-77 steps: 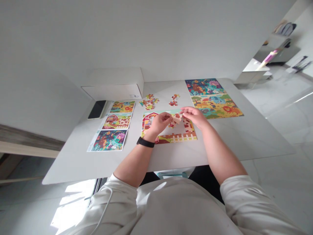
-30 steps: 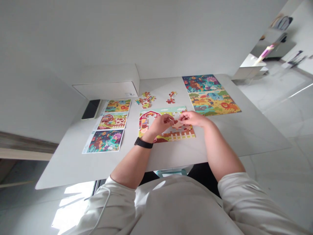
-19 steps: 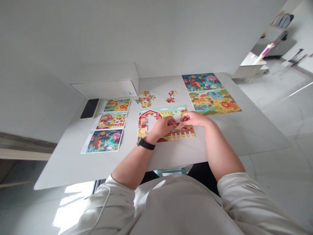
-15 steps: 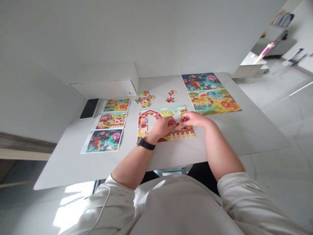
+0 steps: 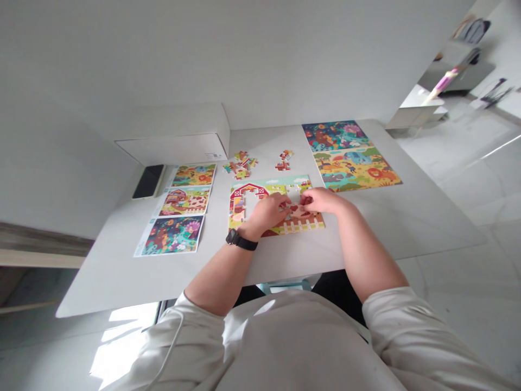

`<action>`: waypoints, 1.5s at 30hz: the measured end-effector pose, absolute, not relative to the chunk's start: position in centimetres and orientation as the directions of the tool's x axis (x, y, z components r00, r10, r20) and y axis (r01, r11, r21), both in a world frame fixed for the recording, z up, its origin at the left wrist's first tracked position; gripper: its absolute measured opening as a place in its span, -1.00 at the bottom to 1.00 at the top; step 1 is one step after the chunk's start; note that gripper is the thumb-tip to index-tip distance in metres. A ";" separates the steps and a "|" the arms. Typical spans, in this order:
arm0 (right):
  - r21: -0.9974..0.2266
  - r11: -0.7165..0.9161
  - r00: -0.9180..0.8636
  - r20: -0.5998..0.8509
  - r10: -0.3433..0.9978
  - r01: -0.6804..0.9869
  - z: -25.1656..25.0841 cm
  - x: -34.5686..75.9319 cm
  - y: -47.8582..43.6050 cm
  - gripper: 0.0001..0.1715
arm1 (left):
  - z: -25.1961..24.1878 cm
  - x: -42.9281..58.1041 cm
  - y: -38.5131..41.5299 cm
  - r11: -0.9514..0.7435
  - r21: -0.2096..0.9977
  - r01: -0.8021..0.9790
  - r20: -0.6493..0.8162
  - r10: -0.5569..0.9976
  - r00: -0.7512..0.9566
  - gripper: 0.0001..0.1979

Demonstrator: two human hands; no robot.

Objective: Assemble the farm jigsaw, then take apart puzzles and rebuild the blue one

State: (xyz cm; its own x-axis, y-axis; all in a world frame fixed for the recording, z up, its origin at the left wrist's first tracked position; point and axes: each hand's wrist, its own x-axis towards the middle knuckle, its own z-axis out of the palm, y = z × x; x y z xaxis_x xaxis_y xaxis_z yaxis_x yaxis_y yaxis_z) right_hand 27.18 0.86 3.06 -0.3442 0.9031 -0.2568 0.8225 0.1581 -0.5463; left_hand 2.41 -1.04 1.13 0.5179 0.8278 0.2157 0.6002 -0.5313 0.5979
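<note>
A cow-patched cream-and-brown cardboard jigsaw piece (image 5: 298, 211) is sitting near the frame's centre between the left hand (image 5: 265, 213) and the right hand (image 5: 323, 200), both closing on it, though whether it is being pinched or only pressed I cannot tell. It is lying within the partly built farm jigsaw (image 5: 240, 209), whose red barn (image 5: 248, 191) and white picket fence (image 5: 297, 228) are joined while a pale gap is showing mid-puzzle. Loose multicoloured jigsaw pieces (image 5: 241, 167) are lying just above, towards upper centre.
</note>
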 end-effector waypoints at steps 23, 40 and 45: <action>-0.426 0.154 -0.302 -0.305 0.903 0.891 3.7 26.8 0.4 -0.85 | 0.9 2.0 -0.8 -0.656 0.499 0.566 0.221 0.728 0.649 -0.80; -0.499 0.114 -0.303 -0.316 0.899 0.859 2.6 26.7 0.7 -0.83 | -0.1 1.3 -0.4 -0.651 0.479 0.589 0.245 0.743 0.622 -0.79; -0.581 0.074 -0.282 -0.276 0.919 0.811 1.7 27.2 1.1 -0.87 | -0.3 1.4 -0.6 -0.636 0.502 0.586 0.254 0.756 0.603 -0.76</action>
State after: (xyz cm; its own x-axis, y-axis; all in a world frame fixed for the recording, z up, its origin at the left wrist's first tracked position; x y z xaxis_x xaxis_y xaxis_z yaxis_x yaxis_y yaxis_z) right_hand 27.21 1.10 1.67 -0.2820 0.9189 -0.2758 0.8106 0.0745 -0.5809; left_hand 1.38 -0.56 -0.30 0.6034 0.7558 0.2545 0.5856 -0.6365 0.5019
